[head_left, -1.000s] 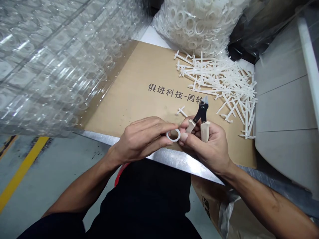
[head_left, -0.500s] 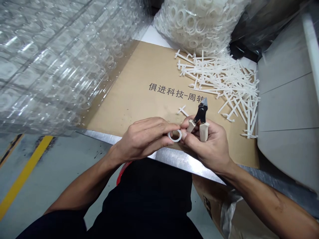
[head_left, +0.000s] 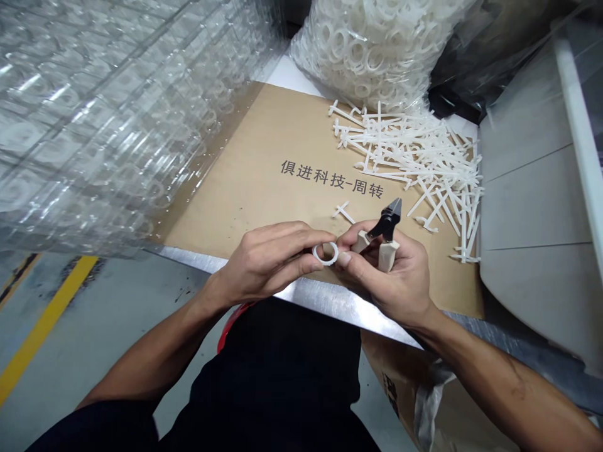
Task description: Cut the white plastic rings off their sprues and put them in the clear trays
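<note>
A white plastic ring [head_left: 315, 253] is pinched between the thumb and fingers of my left hand [head_left: 268, 257], above the front edge of the cardboard. My right hand [head_left: 400, 273] holds a pair of side cutters [head_left: 389, 221] with pale handles, their dark jaws pointing up and away from me. Its thumb and forefinger meet the ring's right side. Just beyond the hands, a small white plastic sprue [head_left: 345, 211] lies on the cardboard. The palm and lower fingers of my right hand are partly hidden behind the handles.
A brown cardboard sheet [head_left: 245, 182] with printed characters covers the metal-edged table. A heap of white sprues [head_left: 414, 150] lies at the right. Behind stands a clear bag of rings [head_left: 367, 50]. Stacked clear trays [head_left: 108, 113] fill the left, and a grey panel [head_left: 532, 201] bounds the right.
The side cutters have tilted further to the right in my right hand. The ring has shifted slightly left and up, still held between both hands.
</note>
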Available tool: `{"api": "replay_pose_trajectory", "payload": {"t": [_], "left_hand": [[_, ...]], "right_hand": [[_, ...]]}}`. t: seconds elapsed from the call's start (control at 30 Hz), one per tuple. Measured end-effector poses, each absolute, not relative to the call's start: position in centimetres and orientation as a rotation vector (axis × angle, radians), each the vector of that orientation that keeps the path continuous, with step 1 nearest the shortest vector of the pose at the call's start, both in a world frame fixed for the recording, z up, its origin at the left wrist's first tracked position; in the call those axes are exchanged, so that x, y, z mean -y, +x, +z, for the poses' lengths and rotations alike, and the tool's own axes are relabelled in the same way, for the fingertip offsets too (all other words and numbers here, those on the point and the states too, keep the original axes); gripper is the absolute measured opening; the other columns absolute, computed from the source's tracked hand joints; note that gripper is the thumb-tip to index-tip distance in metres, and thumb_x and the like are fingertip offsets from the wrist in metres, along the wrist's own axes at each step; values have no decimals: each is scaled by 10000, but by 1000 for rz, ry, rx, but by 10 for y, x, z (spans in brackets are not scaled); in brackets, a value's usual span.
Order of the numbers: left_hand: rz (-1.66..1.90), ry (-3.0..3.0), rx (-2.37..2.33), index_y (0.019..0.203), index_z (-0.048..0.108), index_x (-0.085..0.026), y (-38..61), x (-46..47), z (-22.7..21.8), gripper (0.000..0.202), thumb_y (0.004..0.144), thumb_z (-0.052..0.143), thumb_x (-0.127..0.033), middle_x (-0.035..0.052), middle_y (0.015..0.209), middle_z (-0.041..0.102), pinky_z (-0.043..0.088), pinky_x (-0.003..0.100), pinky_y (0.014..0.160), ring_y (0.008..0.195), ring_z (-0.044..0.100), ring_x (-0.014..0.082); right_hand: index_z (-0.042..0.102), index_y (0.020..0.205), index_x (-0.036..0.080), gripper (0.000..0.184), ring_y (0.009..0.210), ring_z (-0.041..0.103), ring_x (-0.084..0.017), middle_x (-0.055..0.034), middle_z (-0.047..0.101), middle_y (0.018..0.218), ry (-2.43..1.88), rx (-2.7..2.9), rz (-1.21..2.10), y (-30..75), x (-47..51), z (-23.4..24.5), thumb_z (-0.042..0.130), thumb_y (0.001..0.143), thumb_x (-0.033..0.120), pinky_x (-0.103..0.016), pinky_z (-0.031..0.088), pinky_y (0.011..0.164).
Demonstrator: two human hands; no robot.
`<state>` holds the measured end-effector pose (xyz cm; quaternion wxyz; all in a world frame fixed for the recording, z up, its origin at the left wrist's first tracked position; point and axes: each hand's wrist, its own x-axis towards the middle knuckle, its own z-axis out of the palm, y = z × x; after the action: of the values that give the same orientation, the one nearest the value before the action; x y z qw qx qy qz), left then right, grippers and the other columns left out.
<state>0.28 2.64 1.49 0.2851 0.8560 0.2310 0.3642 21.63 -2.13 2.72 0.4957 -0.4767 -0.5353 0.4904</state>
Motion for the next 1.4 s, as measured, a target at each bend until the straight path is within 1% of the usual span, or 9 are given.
{"api": "replay_pose_trajectory", "payload": {"t": [0.13,0.2,0.37,0.5,0.63,0.73,0.87,1.2,1.4], "left_hand": [[943,2265,-594,1270,654,-177,3,-27,16,264,1011,640,-223,74,1047,765,567,243,851,930,725,143],[935,2257,-575,1286,647,-179,2,-27,16,278,1010,638,-214,77,1052,765,569,246,852,931,724,144],[1017,2257,-578,1278,655,-161,2,-26,14,311,971,695,-188,77,1026,764,565,238,846,914,720,137],[1099,2265,-599,1252,669,-146,2,-26,11,320,947,734,-217,80,989,761,562,244,818,893,715,147],[1118,2278,-605,1214,675,-133,3,-27,11,324,930,760,-266,69,922,740,553,245,788,840,698,145],[1127,2263,-610,1191,677,-151,4,-27,13,317,933,759,-314,55,885,728,546,242,756,805,686,140],[1099,2223,-602,1193,676,-175,4,-27,13,324,935,755,-355,49,884,731,538,239,735,794,686,137],[1086,2179,-604,1138,680,-146,4,-27,12,339,900,796,-359,57,892,729,531,243,739,805,678,135],[1069,2178,-615,1128,682,-151,4,-27,12,332,903,790,-370,55,897,729,526,242,737,799,670,130]], "right_hand": [[698,902,213,90,591,525,-103,32,625,747,-1223,1329,1130,217,22,26,779,881,179,-254,422,538],[694,895,213,90,586,521,-100,38,618,735,-1235,1339,1102,217,21,26,771,879,169,-249,424,541],[680,918,205,74,626,620,-142,15,650,767,-1254,1285,1195,217,19,26,751,901,215,-278,487,578],[686,939,204,97,679,664,-168,1,667,811,-1231,1276,1264,219,20,26,769,894,228,-303,523,629],[691,941,211,99,667,627,-154,2,658,811,-1209,1274,1298,220,21,26,775,901,243,-288,484,597],[703,946,217,99,699,603,-151,1,659,824,-1192,1277,1313,220,21,26,786,895,234,-286,464,613],[713,967,223,136,663,561,-132,11,651,819,-1171,1241,1355,219,22,26,809,871,215,-278,449,596],[722,971,226,130,714,603,-150,-6,671,856,-1175,1236,1360,220,22,26,814,879,236,-285,483,634],[721,960,220,140,690,586,-147,-10,666,860,-1202,1222,1365,219,23,27,821,868,255,-277,477,603]]}}
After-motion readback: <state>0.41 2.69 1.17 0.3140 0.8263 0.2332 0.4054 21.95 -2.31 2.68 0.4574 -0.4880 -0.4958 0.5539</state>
